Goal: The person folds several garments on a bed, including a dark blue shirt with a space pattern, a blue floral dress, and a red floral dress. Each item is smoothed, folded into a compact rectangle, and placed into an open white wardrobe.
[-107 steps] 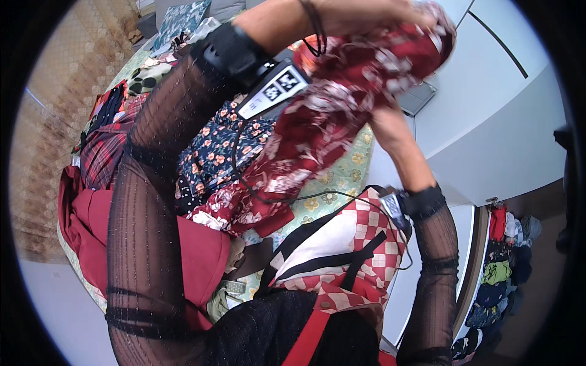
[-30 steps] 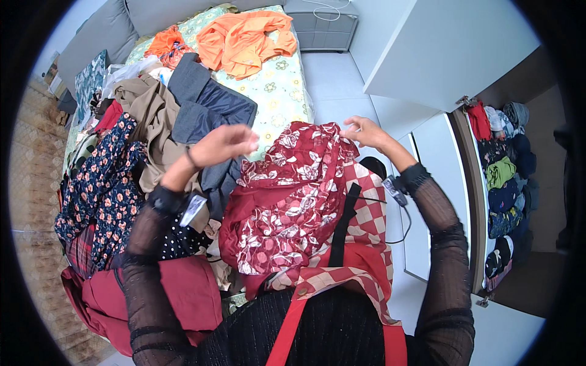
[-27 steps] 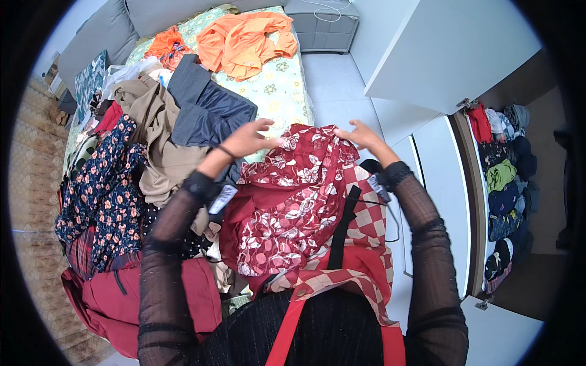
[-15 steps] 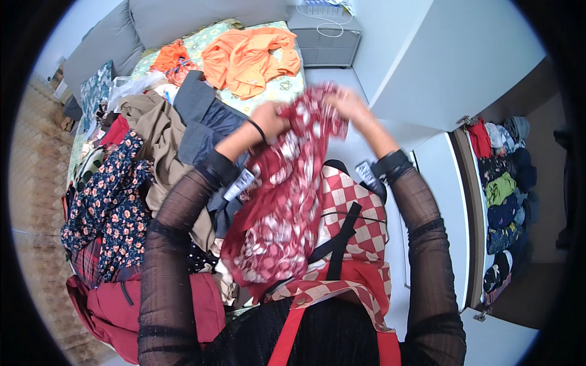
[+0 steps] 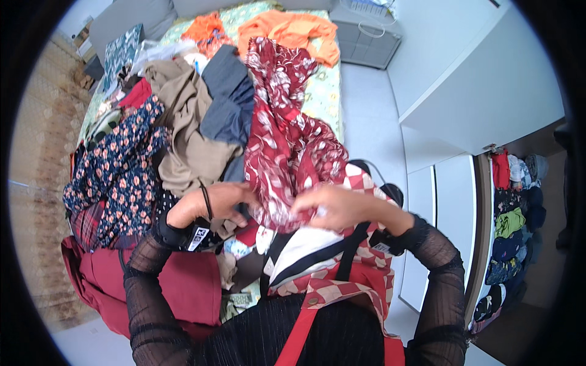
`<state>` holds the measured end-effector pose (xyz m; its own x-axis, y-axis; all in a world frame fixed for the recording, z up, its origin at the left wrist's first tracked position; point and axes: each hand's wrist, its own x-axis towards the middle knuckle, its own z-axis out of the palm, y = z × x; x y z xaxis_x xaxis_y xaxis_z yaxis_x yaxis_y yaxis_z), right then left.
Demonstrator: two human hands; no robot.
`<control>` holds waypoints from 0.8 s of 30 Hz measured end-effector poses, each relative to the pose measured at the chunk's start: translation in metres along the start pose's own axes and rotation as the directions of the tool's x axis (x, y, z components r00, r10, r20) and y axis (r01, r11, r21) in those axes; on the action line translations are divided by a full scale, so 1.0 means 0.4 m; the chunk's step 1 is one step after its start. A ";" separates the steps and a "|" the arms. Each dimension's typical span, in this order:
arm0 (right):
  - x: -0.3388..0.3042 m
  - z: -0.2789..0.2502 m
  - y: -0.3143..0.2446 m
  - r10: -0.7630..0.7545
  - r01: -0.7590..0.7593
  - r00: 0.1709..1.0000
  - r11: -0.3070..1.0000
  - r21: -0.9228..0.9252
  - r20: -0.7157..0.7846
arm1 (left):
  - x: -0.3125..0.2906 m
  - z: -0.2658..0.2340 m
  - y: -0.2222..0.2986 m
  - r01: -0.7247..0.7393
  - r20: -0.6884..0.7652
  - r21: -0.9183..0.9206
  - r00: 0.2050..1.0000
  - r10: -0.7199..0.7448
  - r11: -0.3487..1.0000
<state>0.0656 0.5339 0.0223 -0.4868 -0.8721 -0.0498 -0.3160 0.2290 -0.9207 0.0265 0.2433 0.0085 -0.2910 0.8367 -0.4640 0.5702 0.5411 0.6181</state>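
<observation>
Red cloth with a white leaf print, the garment [image 5: 282,131], was in both my hands, and it lay stretched away from my fingers over the heap on the bed [image 5: 320,100]. My left hand [image 5: 210,204] had its fingers curled shut on the near edge at the garment's left, and my right hand [image 5: 332,207] pinched the same near edge a little further right, fingers closed on a bunch of fabric. From those two grips the garment ran forward and slightly leftward, its long axis pointing from my fingers toward the orange top [image 5: 293,30] at the far end of the bed. The near end sat just beyond my fingertips, touching them; the far end pointed away from me. Both hands were about equally near it, each at the hem. Left of my left fingers lay the tan garment [image 5: 183,131] and the dark floral one [image 5: 122,165]; the grey-blue piece [image 5: 229,100] lay just beyond them, touching the red cloth's left side.
</observation>
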 end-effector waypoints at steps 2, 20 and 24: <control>-0.006 0.108 0.084 0.070 -0.038 0.953 0.993 -0.113 0.294 | -0.011 0.057 -0.069 0.135 0.162 -0.229 0.982 -0.099 0.964; -0.170 0.044 0.114 0.410 -0.407 0.850 0.910 0.081 -0.330 | 0.514 -0.141 -0.391 0.601 -0.494 -0.568 0.298 -0.817 0.562; -0.220 -0.019 0.122 0.435 -0.353 0.639 0.898 0.261 -0.634 | 0.484 -0.099 -0.212 0.074 -0.874 -0.346 0.337 -0.350 0.935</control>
<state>0.0869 0.6250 -0.0155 -0.9651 -0.1835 -0.1871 0.1003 0.4010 -0.9106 -0.1086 0.3627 -0.1085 -0.9692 0.1662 0.1818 0.2456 0.5975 0.7633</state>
